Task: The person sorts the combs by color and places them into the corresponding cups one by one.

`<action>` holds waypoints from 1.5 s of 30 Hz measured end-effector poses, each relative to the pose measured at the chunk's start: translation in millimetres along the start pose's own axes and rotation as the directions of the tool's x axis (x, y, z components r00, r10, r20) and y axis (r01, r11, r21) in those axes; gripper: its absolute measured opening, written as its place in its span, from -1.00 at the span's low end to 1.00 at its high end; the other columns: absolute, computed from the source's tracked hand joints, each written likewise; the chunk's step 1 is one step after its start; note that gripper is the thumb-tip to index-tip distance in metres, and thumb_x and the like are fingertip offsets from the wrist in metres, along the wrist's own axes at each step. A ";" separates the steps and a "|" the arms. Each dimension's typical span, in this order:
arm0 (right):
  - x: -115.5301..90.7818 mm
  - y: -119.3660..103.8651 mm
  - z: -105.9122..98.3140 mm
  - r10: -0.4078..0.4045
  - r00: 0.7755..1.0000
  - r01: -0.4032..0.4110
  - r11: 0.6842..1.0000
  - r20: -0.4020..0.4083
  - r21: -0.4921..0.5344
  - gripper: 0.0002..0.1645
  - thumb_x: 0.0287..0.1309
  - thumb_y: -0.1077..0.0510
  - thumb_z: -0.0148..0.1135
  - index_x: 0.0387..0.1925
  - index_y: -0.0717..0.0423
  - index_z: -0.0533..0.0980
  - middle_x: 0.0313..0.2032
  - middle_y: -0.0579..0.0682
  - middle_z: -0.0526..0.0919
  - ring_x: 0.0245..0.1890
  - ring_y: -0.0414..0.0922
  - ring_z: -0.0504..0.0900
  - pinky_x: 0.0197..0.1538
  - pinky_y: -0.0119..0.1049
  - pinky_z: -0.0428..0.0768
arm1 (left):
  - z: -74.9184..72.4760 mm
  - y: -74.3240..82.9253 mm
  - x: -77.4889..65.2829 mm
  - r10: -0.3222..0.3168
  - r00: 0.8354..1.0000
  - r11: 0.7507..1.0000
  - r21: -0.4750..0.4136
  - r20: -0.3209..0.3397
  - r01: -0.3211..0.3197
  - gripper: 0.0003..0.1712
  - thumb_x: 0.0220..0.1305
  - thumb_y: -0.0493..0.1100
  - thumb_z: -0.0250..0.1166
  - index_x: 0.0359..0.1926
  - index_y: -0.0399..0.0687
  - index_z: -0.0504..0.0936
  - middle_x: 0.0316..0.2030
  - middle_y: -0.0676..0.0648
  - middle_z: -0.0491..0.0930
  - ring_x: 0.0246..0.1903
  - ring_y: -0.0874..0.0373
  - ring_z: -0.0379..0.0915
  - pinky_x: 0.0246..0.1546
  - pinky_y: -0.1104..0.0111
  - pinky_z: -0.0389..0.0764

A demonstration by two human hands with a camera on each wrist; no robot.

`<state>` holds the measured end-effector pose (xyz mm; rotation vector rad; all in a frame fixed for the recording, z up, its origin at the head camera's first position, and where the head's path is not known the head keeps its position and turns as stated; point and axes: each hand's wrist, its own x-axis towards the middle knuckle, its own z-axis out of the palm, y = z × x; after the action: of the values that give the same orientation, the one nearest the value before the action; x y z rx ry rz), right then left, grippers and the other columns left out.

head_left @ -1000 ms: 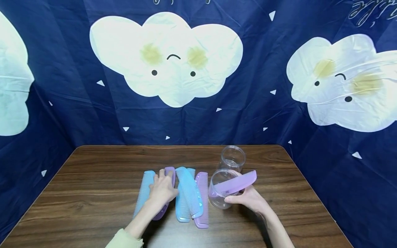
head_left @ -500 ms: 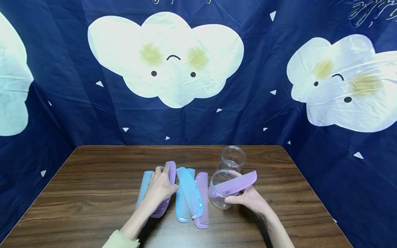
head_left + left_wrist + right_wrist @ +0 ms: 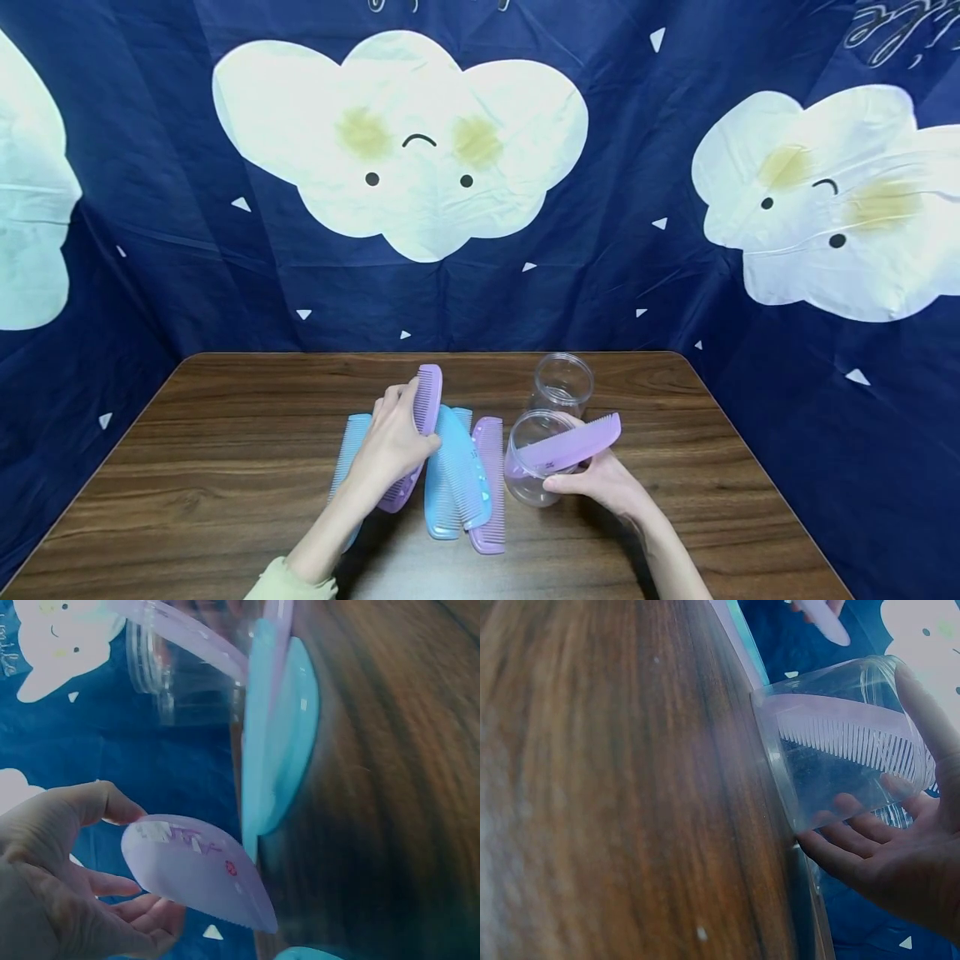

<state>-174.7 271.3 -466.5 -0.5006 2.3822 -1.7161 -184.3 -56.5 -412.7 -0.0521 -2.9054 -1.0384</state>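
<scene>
Between thumb and fingers, my left hand (image 3: 395,440) pinches a purple comb (image 3: 199,866), raised and tilted with its upper end pointing away. My right hand (image 3: 603,479) grips a clear plastic jar (image 3: 810,791) that stands upright on the table, thumb on one side and fingers on the other. Inside that jar a second purple comb (image 3: 573,443) leans, its upper end sticking out past the rim to the right. Two overlapping blue combs (image 3: 459,475) and another purple comb (image 3: 491,500) lie between the hands. One more blue comb (image 3: 351,446) lies partly hidden beneath my left hand and forearm.
A second clear jar (image 3: 564,379) stands just behind the gripped one. The wooden table (image 3: 247,417) ends at a far edge in front of a dark blue cloth (image 3: 480,300) printed with clouds.
My left hand has lifted the purple comb off the table and carried it right and away from me. The right hand, the jar and the comb in it have kept still.
</scene>
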 end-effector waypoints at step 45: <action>-0.5 3.2 0.5 0.022 1.000 -0.022 1.000 -0.021 -0.014 0.12 -0.04 0.18 0.61 0.53 -0.07 0.24 0.42 0.18 0.44 0.38 -0.10 0.43 0.31 -0.46 0.38 | 15.6 112.3 -8.2 0.539 0.813 0.791 -0.201 -0.220 -0.578 0.06 0.09 -0.20 0.48 0.59 -0.06 0.19 0.43 -0.07 0.31 0.28 0.03 0.41 0.17 0.19 0.65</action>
<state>-174.6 272.0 -469.8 -0.4591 2.4067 -1.7054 -171.1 40.1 -354.3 -0.7647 -2.3458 -1.2132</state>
